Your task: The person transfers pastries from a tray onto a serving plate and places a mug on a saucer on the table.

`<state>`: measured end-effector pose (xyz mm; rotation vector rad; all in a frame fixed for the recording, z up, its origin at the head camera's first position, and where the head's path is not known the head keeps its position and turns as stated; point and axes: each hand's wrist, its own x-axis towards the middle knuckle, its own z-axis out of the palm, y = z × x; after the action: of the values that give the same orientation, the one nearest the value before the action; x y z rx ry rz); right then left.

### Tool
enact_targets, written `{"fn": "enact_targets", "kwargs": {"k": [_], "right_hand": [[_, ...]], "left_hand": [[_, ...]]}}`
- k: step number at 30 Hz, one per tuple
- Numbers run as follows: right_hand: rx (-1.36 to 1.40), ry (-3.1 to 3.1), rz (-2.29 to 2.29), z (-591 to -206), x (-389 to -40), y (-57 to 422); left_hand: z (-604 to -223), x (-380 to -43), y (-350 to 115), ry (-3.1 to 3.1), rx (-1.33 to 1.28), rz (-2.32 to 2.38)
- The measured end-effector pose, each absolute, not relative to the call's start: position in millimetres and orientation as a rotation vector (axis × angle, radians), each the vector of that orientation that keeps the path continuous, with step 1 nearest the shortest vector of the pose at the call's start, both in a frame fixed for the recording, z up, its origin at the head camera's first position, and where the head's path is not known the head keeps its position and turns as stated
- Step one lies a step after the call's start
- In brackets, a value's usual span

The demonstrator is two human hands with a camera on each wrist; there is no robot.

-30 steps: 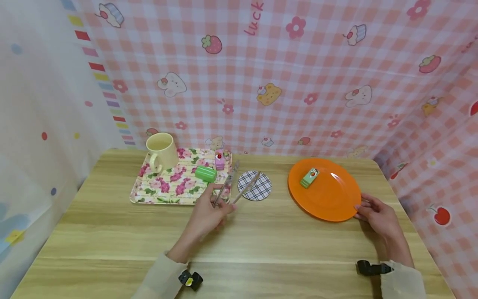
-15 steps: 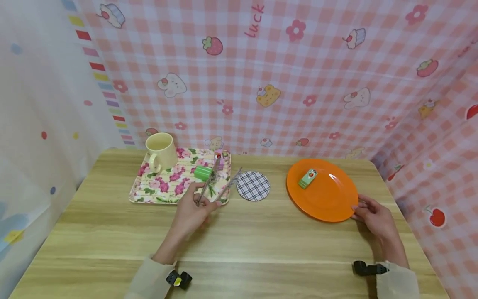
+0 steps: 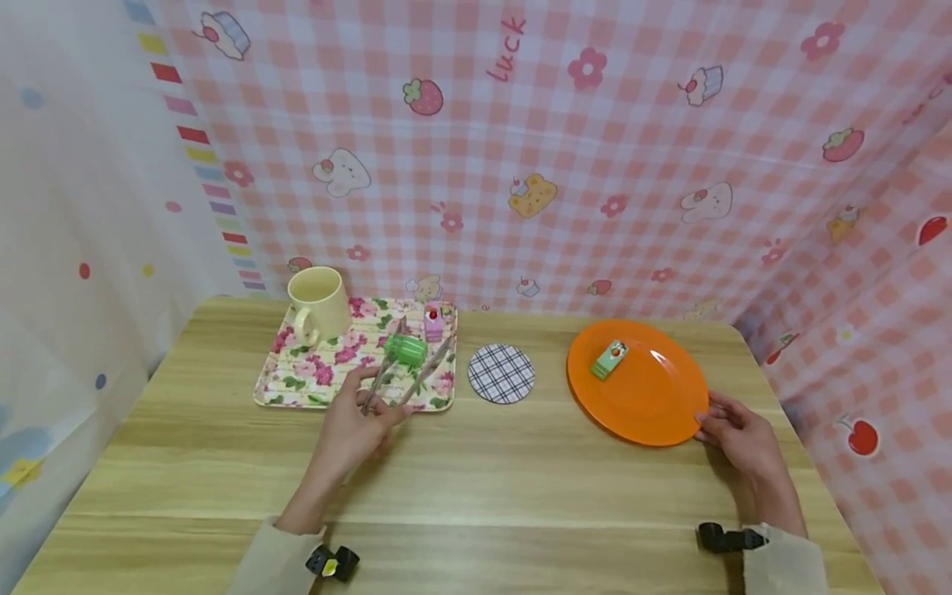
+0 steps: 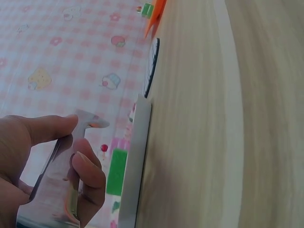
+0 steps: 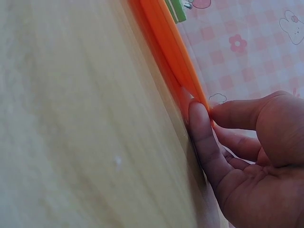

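My left hand grips a pair of metal tongs, whose two arms stand spread on either side of a green cylinder-shaped piece. That piece lies on a floral tray, near a small pink toy cake slice. In the left wrist view the shiny tongs sit between thumb and fingers. At the right, my right hand pinches the rim of an orange plate. A green toy cake slice lies on that plate. The right wrist view has the plate edge between thumb and fingers.
A pale yellow mug stands on the tray's back left. Between tray and plate lies a round checked coaster. Patterned pink cloth hangs behind the wooden table.
My left hand has carried the tongs leftward from over the coaster to the green piece on the tray. The right hand still holds the plate's rim.
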<state>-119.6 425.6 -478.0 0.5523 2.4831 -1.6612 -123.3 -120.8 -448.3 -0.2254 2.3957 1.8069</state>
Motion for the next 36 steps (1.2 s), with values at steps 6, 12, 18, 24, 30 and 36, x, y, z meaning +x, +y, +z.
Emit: {"fn": "enact_targets", "kwargs": {"k": [6,12,18,24,30,36], "right_hand": [[0.56,2.512,-1.647,-478.8,-119.5,423.7],[0.575,2.513,-1.649,-477.4,-119.9,422.9],[0.559,2.516,-1.64,-477.2,-119.6,423.3],[0.569,2.509,-1.641,-476.3,-119.8,423.2],[0.576,2.499,-1.642,-477.8,-120.7,424.6],[0.585,2.487,-1.646,-479.3,-121.8,425.3]], "left_hand": [[-450.2,-124.8,-131.7,2.485,-0.211,1.747],[-451.9,-129.7,-134.2,2.502,-0.222,1.713],[-454.4,-129.5,-134.8,2.49,-0.261,1.713],[-456.2,-129.1,-135.6,2.478,-0.286,1.709],[-458.7,-130.5,-136.3,2.484,-0.29,1.709],[-460.5,-131.3,-136.7,2.488,-0.28,1.695]]}}
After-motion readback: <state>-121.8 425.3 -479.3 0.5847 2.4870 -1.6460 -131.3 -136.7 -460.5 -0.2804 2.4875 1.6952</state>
